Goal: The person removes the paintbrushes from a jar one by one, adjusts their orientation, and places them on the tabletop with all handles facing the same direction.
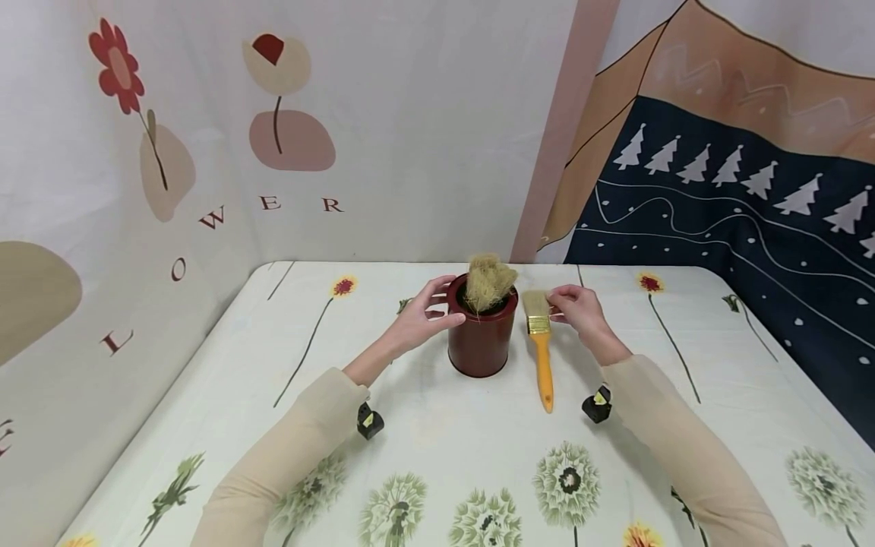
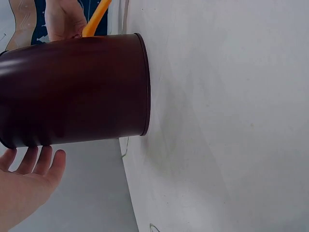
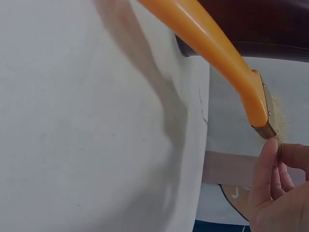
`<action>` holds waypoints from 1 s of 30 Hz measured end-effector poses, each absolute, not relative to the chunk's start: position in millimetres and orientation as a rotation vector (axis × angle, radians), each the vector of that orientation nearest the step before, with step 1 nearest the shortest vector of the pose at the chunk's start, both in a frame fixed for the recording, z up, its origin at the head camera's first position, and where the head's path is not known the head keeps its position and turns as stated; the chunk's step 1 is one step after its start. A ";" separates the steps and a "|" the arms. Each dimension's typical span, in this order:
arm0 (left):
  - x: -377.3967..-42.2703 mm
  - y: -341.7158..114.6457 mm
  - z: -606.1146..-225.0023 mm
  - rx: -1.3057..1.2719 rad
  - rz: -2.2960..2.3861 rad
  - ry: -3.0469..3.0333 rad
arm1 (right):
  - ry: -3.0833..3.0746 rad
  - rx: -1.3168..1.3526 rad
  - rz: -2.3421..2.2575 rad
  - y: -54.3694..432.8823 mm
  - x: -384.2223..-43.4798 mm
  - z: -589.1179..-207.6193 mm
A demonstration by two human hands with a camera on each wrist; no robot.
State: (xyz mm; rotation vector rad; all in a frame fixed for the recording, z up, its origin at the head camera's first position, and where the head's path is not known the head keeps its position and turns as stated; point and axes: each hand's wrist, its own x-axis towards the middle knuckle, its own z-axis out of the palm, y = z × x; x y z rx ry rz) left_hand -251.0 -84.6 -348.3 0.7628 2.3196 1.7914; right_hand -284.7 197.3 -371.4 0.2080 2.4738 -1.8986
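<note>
A dark red-brown cylindrical pot stands upright towards the back of the table. Out of its mouth rises a tuft of tan fibre. My left hand holds the pot at its left side near the rim, thumb to the front. In the left wrist view, several fingertips meet the pot's wall. Just right of the pot, my right hand pinches a paintbrush by the edge of its bristles. The brush hangs with its orange handle downward, below a gold-coloured ferrule.
A white cloth printed with flowers covers the table. Behind stand a pale printed curtain and, at right, a dark blue one with white trees. Small black devices sit at both wrists.
</note>
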 end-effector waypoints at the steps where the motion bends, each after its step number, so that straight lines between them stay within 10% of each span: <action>1: -253.4 -84.8 -351.5 0.762 1.792 2.324 | 2.470 0.206 -1.896 196.4 -285.5 -372.5; 30: -242.1 -83.4 -336.2 0.772 1.775 2.324 | 2.471 0.351 -1.636 192.5 -300.9 -398.9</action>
